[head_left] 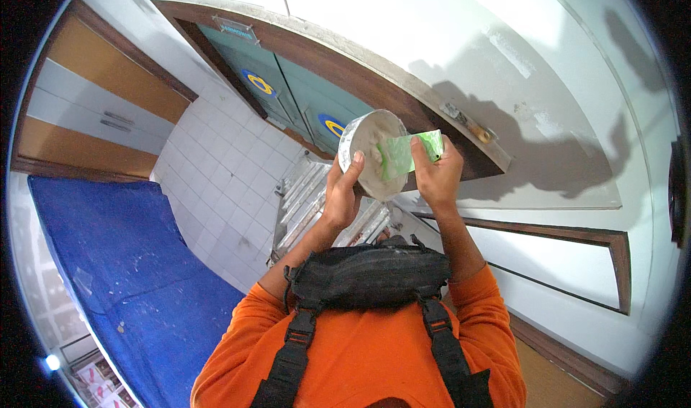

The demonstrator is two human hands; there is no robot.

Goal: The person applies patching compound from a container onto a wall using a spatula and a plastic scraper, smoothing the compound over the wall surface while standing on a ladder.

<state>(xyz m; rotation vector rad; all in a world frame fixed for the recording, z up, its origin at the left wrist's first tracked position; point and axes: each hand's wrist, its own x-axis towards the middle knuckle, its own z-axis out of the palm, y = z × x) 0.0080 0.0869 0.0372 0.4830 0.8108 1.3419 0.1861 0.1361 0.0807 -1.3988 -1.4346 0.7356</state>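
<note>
My left hand [340,198] grips a shallow round white tub [350,140] from below, with the thumb over its near rim. The tub is tilted, and pale putty [376,129] coats its inside. In my right hand [439,176] is a flat green putty spreader [400,156], pinched between thumb and fingers. Its blade reaches into the tub and touches or nearly touches the putty; whitish smears show on it. Both hands are in front of my chest, above a metal ladder [304,201].
Ahead runs the ledge [360,57] over a brown-framed glass double door [302,95]; a wooden-handled tool [471,126] lies on its right end. The wall [533,113] at right has whitish patches and my shadow. A blue cover [137,264] spreads at left, beside the tiled floor [216,170].
</note>
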